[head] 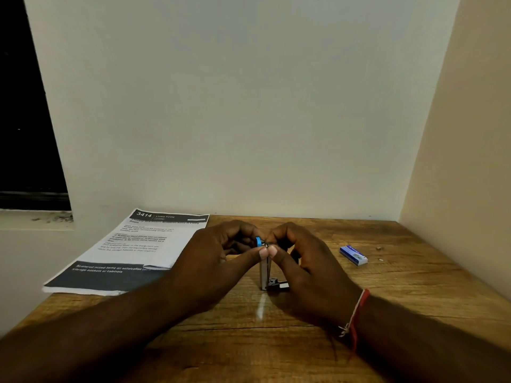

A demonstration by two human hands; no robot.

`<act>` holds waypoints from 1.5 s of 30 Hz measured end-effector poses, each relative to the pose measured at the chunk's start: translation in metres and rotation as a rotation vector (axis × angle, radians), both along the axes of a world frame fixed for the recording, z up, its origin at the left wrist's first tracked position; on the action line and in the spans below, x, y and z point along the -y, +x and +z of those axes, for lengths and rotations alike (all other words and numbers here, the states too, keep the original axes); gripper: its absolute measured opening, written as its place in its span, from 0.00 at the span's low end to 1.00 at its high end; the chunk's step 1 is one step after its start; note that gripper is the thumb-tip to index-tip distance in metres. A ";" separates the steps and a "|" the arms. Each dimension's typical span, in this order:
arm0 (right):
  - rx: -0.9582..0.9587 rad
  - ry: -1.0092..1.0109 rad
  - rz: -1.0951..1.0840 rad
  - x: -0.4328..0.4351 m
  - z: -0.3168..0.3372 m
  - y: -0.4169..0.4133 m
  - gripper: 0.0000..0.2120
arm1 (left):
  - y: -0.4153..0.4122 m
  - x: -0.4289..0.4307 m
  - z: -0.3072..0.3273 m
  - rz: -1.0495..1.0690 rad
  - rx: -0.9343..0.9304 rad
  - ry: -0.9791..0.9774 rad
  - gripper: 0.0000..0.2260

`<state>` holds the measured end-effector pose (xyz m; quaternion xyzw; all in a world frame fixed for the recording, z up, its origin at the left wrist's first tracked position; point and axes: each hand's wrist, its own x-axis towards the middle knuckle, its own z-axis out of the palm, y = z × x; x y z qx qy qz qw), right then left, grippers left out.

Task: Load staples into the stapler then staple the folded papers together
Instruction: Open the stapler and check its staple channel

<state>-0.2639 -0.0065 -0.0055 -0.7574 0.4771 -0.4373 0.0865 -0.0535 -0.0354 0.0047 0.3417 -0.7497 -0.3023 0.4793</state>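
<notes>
The loading step is in hand. The stapler [265, 272] stands at the centre of the frame, its metal magazine upright and its foot on the tabletop [276, 341]. A blue part shows at its top end. Both hands meet there. The left hand [218, 252] comes in from the lower left, fingers curled, its grip pinching the top of the stapler between thumb and fingertips. The right hand [298, 258] comes in from the lower right, arched over the stapler, and its grip pinches the same spot from the other side.

Whether a strip of staples is already between the fingertips cannot be told, as the thumbs cover that spot. The staple box [354, 255] lies shut, right of centre and well apart from the hands. The papers [132, 250] lie left of centre, untouched.

Next, I judge, the staples must sit straight in the channel before the top is closed. That calls for a steady magazine and fine finger work.
</notes>
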 end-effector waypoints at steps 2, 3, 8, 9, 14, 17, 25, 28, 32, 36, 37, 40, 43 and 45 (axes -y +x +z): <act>-0.018 -0.003 -0.009 0.000 -0.002 0.000 0.02 | -0.001 -0.001 0.000 0.010 -0.002 -0.007 0.07; -0.025 -0.009 -0.012 0.000 -0.003 0.000 0.02 | -0.001 -0.002 0.000 0.011 -0.005 -0.010 0.07; -0.019 -0.025 0.017 0.001 -0.005 0.000 0.02 | -0.003 -0.003 0.000 0.012 -0.031 -0.013 0.09; -0.021 -0.031 0.019 0.001 -0.005 0.000 0.02 | -0.003 -0.003 0.000 0.014 -0.036 -0.008 0.09; -0.008 -0.035 0.037 0.000 -0.005 0.000 0.03 | -0.002 -0.001 -0.002 0.023 -0.030 0.007 0.08; -0.021 -0.040 0.034 0.000 -0.005 0.000 0.03 | -0.003 -0.003 -0.002 0.015 -0.036 0.013 0.09; -0.018 -0.028 0.027 -0.001 -0.006 0.002 0.04 | -0.002 -0.002 -0.003 0.012 -0.038 0.025 0.08; 0.050 0.002 0.016 0.000 -0.006 0.001 0.05 | -0.001 0.003 -0.004 0.037 -0.040 0.025 0.08; 0.191 0.060 -0.012 0.006 -0.004 -0.010 0.06 | 0.003 0.011 -0.003 0.098 -0.068 0.039 0.08; 0.256 0.129 -0.017 0.008 -0.005 -0.011 0.05 | 0.013 0.020 -0.007 0.058 0.023 0.030 0.11; 0.268 0.142 -0.020 0.009 -0.006 -0.012 0.05 | 0.016 0.021 -0.008 0.046 0.046 0.024 0.12; 0.320 0.191 -0.015 0.012 -0.006 -0.018 0.05 | 0.022 0.023 -0.008 0.025 0.127 0.010 0.13; 0.393 0.242 0.006 0.015 -0.003 -0.022 0.06 | 0.026 0.019 -0.007 -0.031 0.198 0.008 0.10; 0.420 0.279 0.034 0.015 -0.002 -0.023 0.06 | 0.024 0.014 -0.006 -0.043 0.245 -0.001 0.10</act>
